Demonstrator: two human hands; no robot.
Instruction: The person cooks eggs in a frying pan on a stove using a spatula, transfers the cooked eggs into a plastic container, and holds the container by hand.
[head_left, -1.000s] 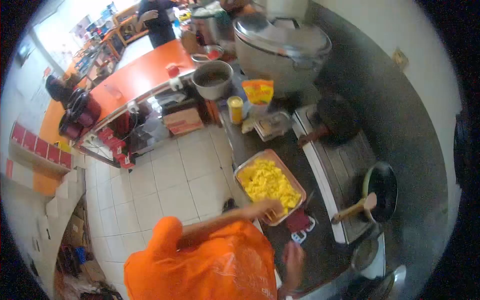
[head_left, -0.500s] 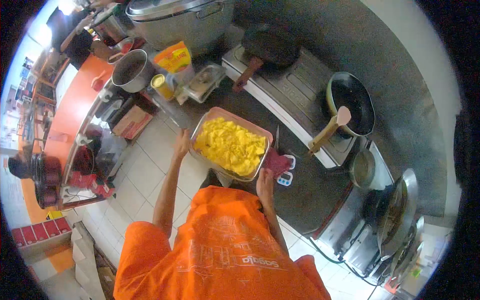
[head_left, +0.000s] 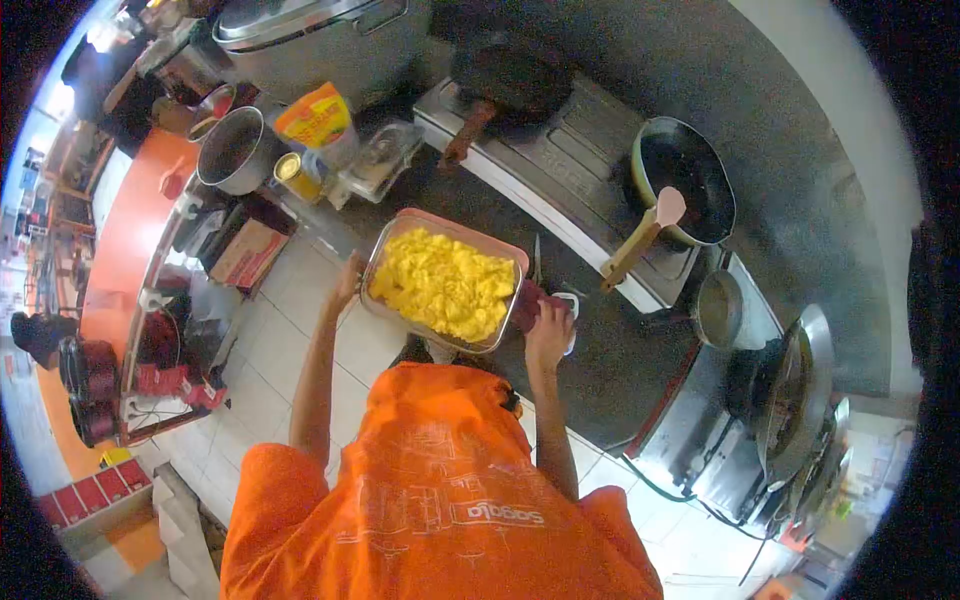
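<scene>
A clear rectangular food container [head_left: 400, 318] full of yellow scrambled egg [head_left: 445, 285] is at the edge of the dark counter. My left hand [head_left: 348, 282] grips its left end. Off the container's right end, my right hand [head_left: 547, 338] has its fingers closed over a dark red cloth [head_left: 527, 308] on the counter. Under and beside that hand shows part of a white device [head_left: 571, 304], mostly covered. A thin pointed utensil [head_left: 537, 258] lies just behind the cloth.
A gas stove [head_left: 570, 165] holds a dark pan [head_left: 515, 80] and a green-rimmed pan [head_left: 690, 180] with a wooden-handled pink spatula [head_left: 640, 240]. Nearby stand a metal pot [head_left: 237, 155], a yellow-orange pouch [head_left: 318, 122], a can [head_left: 297, 177] and a clear box [head_left: 380, 165]. Woks [head_left: 800, 400] stand at right.
My right hand has let go of the container's right end and moved onto the red cloth, covering more of the white device. My left hand stays on the container. The whole view has shifted slightly.
</scene>
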